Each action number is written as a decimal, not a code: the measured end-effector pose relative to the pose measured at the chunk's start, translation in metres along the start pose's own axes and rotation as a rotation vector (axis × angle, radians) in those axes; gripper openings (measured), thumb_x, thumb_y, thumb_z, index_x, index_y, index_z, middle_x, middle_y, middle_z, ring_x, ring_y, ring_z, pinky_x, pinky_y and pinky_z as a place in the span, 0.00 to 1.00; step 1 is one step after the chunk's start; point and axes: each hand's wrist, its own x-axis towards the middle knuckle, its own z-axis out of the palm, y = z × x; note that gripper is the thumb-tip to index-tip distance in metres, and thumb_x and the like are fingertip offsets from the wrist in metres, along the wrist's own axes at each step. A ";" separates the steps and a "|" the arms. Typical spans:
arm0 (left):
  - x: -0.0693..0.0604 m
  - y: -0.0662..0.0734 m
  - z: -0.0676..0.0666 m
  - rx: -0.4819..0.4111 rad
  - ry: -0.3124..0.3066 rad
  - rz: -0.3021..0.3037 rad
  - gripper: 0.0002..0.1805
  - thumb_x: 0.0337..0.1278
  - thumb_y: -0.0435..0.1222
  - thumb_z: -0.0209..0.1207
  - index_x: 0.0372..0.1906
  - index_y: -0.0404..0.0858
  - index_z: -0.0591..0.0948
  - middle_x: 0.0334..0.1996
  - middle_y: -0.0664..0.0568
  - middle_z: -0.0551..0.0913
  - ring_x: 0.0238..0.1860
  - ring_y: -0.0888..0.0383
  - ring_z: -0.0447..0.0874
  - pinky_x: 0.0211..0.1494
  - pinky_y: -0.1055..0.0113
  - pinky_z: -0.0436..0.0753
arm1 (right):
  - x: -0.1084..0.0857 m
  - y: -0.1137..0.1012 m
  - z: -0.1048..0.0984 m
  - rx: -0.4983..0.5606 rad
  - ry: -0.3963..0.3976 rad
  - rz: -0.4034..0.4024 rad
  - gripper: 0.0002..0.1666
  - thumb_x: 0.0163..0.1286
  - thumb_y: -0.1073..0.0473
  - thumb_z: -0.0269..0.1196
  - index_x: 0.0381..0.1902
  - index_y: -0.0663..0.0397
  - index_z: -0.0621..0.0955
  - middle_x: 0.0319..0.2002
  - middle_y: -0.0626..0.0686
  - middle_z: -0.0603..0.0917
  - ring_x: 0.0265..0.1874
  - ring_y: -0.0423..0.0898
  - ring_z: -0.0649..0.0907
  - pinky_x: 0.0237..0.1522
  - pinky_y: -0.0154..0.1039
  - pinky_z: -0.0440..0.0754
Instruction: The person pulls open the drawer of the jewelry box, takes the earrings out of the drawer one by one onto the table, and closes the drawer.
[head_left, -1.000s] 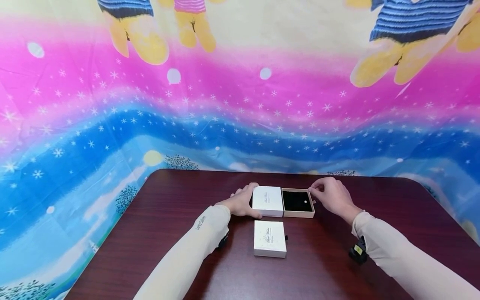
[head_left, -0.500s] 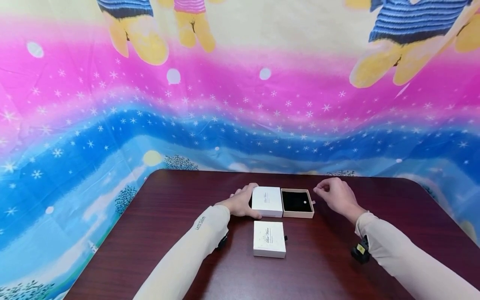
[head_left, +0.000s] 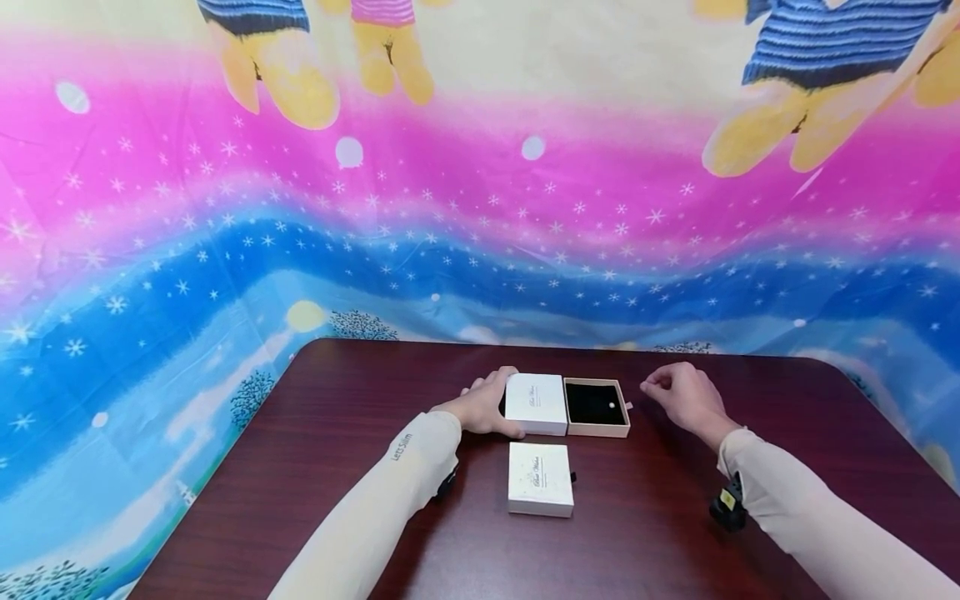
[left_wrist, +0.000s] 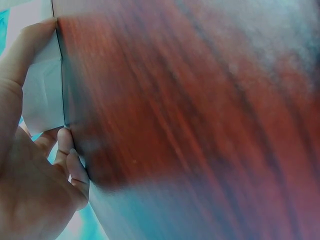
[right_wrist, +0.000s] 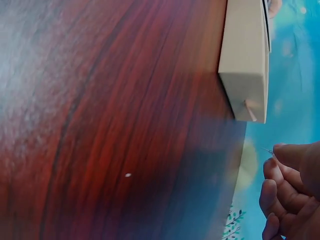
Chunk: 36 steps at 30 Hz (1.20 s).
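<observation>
Head view: we set 12 o'clock as pointing away from the person. The left hand [head_left: 486, 406] lies at the 9 o'clock end of a white cover [head_left: 536, 403]; its fingers grip it, thumb at the near side, the others reaching round the far side. At the cover's 3 o'clock edge, just beside it, we find an open drawer [head_left: 592, 427] with black lining [head_left: 587, 402]. A small white bead [head_left: 612, 406] sits on that lining toward 3 o'clock, and a pale tab [head_left: 629, 406] projects from the drawer's outer wall.

Farther toward 3 o'clock, apart from the drawer, we note the right hand [head_left: 690, 397]. In the right wrist view its thumb and index finger pinch a thin pointed piece [right_wrist: 268, 150], too small for us to identify.

At 6 o'clock from the cover, near but separate, a closed white box [head_left: 539, 478] lies flat on the table [head_left: 360, 500], a dark tab [head_left: 573, 477] at its 3 o'clock side. A patterned cloth [head_left: 450, 208] hangs at 12 o'clock, beyond the table.
</observation>
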 end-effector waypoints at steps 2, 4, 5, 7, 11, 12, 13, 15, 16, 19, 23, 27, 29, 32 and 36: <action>0.000 0.000 0.000 0.001 0.002 0.001 0.57 0.46 0.51 0.76 0.77 0.45 0.54 0.68 0.48 0.69 0.58 0.51 0.66 0.64 0.50 0.64 | 0.001 0.003 0.001 -0.005 -0.002 0.003 0.13 0.71 0.55 0.64 0.41 0.59 0.88 0.36 0.58 0.90 0.32 0.48 0.84 0.31 0.42 0.77; 0.000 0.000 0.000 -0.003 0.002 0.003 0.57 0.46 0.51 0.76 0.76 0.46 0.54 0.67 0.48 0.69 0.57 0.51 0.66 0.64 0.50 0.65 | 0.001 0.006 0.002 -0.006 -0.005 0.007 0.13 0.71 0.55 0.64 0.41 0.60 0.88 0.37 0.59 0.90 0.33 0.50 0.85 0.32 0.43 0.78; 0.000 -0.001 0.001 -0.004 0.001 0.004 0.57 0.46 0.51 0.76 0.76 0.46 0.54 0.67 0.48 0.69 0.57 0.51 0.66 0.63 0.50 0.64 | 0.001 0.007 0.002 -0.007 -0.007 0.008 0.13 0.71 0.55 0.64 0.42 0.60 0.88 0.37 0.59 0.90 0.33 0.50 0.85 0.32 0.44 0.78; 0.000 -0.001 0.001 -0.005 0.002 0.003 0.57 0.45 0.51 0.76 0.76 0.46 0.54 0.67 0.48 0.69 0.57 0.51 0.66 0.64 0.50 0.64 | 0.001 0.008 0.002 -0.010 -0.011 0.011 0.13 0.71 0.55 0.64 0.42 0.60 0.88 0.37 0.59 0.90 0.33 0.50 0.85 0.32 0.43 0.78; 0.002 -0.003 0.002 0.003 0.001 -0.003 0.57 0.46 0.52 0.76 0.77 0.47 0.53 0.68 0.49 0.68 0.58 0.51 0.65 0.64 0.51 0.64 | 0.001 0.011 0.003 -0.017 -0.015 0.020 0.14 0.71 0.55 0.64 0.42 0.60 0.88 0.38 0.59 0.90 0.33 0.50 0.85 0.31 0.42 0.77; 0.003 -0.003 0.003 0.005 0.002 -0.004 0.58 0.45 0.52 0.76 0.77 0.47 0.53 0.68 0.49 0.68 0.59 0.51 0.65 0.64 0.51 0.64 | 0.002 0.012 0.003 -0.018 -0.017 0.024 0.14 0.71 0.55 0.64 0.42 0.60 0.88 0.38 0.59 0.90 0.33 0.49 0.84 0.31 0.42 0.77; 0.004 -0.004 0.003 0.007 0.003 -0.005 0.58 0.45 0.52 0.76 0.77 0.47 0.53 0.68 0.49 0.68 0.59 0.51 0.65 0.64 0.51 0.64 | 0.002 0.012 0.004 -0.020 -0.019 0.025 0.13 0.71 0.55 0.64 0.42 0.60 0.88 0.37 0.59 0.90 0.32 0.49 0.84 0.30 0.42 0.76; 0.004 -0.004 0.003 0.007 0.003 -0.006 0.58 0.45 0.53 0.76 0.77 0.47 0.53 0.68 0.50 0.68 0.59 0.51 0.66 0.64 0.51 0.64 | 0.001 0.013 0.005 -0.019 -0.023 0.028 0.13 0.71 0.55 0.64 0.42 0.60 0.88 0.37 0.59 0.90 0.31 0.48 0.84 0.30 0.41 0.76; 0.004 -0.004 0.003 0.006 0.004 -0.005 0.58 0.45 0.53 0.76 0.77 0.47 0.53 0.68 0.50 0.68 0.59 0.51 0.66 0.64 0.51 0.64 | 0.001 0.014 0.005 -0.018 -0.025 0.028 0.13 0.71 0.55 0.64 0.42 0.60 0.88 0.37 0.59 0.90 0.31 0.48 0.83 0.30 0.41 0.76; 0.003 -0.004 0.002 -0.002 0.004 0.000 0.58 0.45 0.52 0.76 0.77 0.46 0.54 0.67 0.49 0.69 0.59 0.51 0.66 0.64 0.51 0.64 | 0.001 0.015 0.006 -0.019 -0.032 0.030 0.12 0.71 0.56 0.64 0.41 0.60 0.88 0.36 0.58 0.89 0.30 0.47 0.82 0.30 0.41 0.76; 0.001 -0.002 0.001 -0.010 0.006 0.010 0.57 0.45 0.51 0.76 0.76 0.46 0.54 0.66 0.49 0.69 0.58 0.51 0.66 0.63 0.51 0.64 | 0.000 0.017 0.008 -0.018 -0.036 0.035 0.12 0.71 0.56 0.64 0.41 0.59 0.88 0.36 0.57 0.89 0.29 0.46 0.81 0.29 0.41 0.75; 0.000 -0.002 0.001 -0.008 0.008 0.011 0.57 0.45 0.51 0.76 0.76 0.46 0.54 0.66 0.48 0.69 0.58 0.51 0.66 0.63 0.51 0.64 | 0.000 0.019 0.009 -0.019 -0.028 0.034 0.11 0.71 0.56 0.64 0.40 0.58 0.88 0.36 0.57 0.89 0.31 0.47 0.82 0.31 0.42 0.76; 0.001 -0.002 0.001 -0.006 0.008 0.008 0.57 0.45 0.51 0.76 0.76 0.46 0.54 0.66 0.48 0.69 0.58 0.51 0.66 0.62 0.51 0.64 | 0.000 0.020 0.009 -0.021 -0.025 0.032 0.11 0.71 0.56 0.64 0.40 0.58 0.88 0.36 0.57 0.89 0.31 0.48 0.83 0.32 0.43 0.76; 0.001 -0.002 0.001 -0.006 0.007 0.004 0.57 0.45 0.51 0.76 0.76 0.46 0.54 0.66 0.48 0.69 0.57 0.51 0.66 0.63 0.51 0.64 | 0.000 0.020 0.010 -0.024 -0.023 0.034 0.11 0.71 0.56 0.64 0.40 0.58 0.88 0.36 0.57 0.89 0.32 0.49 0.84 0.32 0.45 0.77; 0.001 -0.001 0.002 -0.007 0.004 0.000 0.57 0.46 0.51 0.76 0.76 0.47 0.54 0.67 0.48 0.69 0.57 0.51 0.66 0.63 0.51 0.64 | 0.000 0.021 0.011 -0.025 -0.028 0.037 0.11 0.71 0.56 0.64 0.40 0.58 0.88 0.35 0.57 0.89 0.31 0.49 0.83 0.31 0.44 0.76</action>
